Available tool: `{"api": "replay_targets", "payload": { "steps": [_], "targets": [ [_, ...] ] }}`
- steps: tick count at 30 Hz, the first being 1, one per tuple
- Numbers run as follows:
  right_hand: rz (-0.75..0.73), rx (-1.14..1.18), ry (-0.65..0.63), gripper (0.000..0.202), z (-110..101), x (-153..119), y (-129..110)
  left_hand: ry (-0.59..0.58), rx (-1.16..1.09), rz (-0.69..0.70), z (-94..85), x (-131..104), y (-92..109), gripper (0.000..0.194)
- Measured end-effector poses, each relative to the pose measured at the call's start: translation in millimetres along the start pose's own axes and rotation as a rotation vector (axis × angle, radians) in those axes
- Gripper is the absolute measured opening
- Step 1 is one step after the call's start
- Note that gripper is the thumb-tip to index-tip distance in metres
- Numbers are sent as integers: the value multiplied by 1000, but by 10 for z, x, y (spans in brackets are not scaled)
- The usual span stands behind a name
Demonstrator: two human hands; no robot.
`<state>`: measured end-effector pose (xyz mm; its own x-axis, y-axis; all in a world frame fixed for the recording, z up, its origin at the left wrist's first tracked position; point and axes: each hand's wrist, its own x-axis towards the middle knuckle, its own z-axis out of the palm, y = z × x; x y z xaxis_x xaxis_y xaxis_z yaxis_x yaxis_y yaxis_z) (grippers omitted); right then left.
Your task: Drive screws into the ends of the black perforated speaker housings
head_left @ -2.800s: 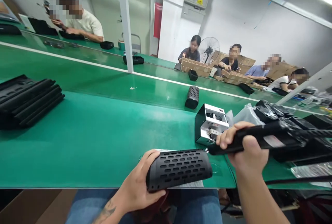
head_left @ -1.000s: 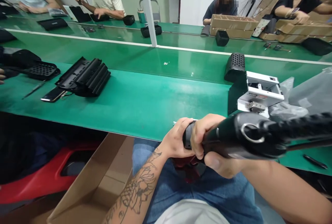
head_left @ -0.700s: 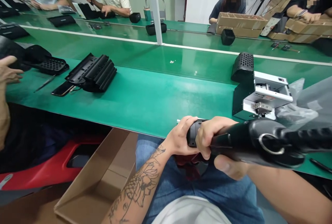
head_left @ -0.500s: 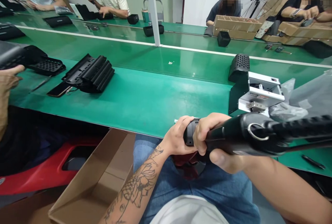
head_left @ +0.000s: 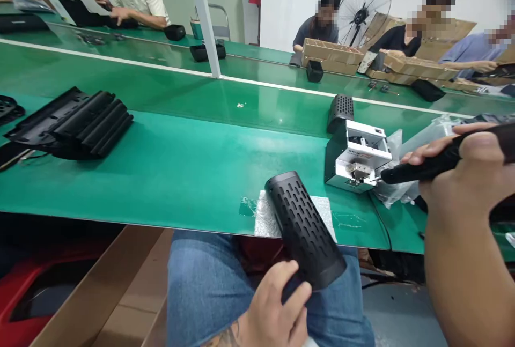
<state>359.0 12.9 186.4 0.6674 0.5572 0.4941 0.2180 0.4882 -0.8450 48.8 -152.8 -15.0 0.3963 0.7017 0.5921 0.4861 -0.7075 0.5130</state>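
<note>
My left hand is closed on the lower end of a black perforated housing. That housing slants over the table's front edge, its upper end over a silvery foam pad; whether it rests there I cannot tell. My right hand is wrapped round a black electric screwdriver, held nearly level and pointing left. Its thin bit reaches the front of a white and black screw feeder. Any screw on the bit is too small to make out.
Another perforated housing stands behind the feeder, with clear plastic bags beside it. Ribbed black parts lie at left. A white post rises from the table. Several people sit opposite. An open cardboard box is below left.
The screwdriver has moved from above the housing to the feeder at right. My left hand has tilted the housing, showing its perforated side. The view has shifted right.
</note>
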Motion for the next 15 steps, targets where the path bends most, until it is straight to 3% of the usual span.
{"api": "replay_targets", "payload": {
  "steps": [3, 5, 7, 10, 12, 15],
  "targets": [
    [-97, -6, -15, 7, -106, 37, 196, -139, -16, 384, -113, 521, -71, 44],
    [-55, 12, -57, 8, -158, 26, 295, -242, 45, 485, -230, 994, -145, 47],
    [-46, 14, -78, 13, -173, 8, 369, -497, 52, 480, -320, 1440, -219, 60],
    [-40, 6, -102, 14, -143, -10, 450, -725, 17, 428, -324, 1879, -321, 82],
    [-12, 2, -138, 14, -118, -17, 495, -774, 46, 397, -251, 1986, -366, 94],
    [39, -11, -208, 16, -95, -38, 548, -717, 210, 300, -135, 1966, -367, 100]
  ]
}}
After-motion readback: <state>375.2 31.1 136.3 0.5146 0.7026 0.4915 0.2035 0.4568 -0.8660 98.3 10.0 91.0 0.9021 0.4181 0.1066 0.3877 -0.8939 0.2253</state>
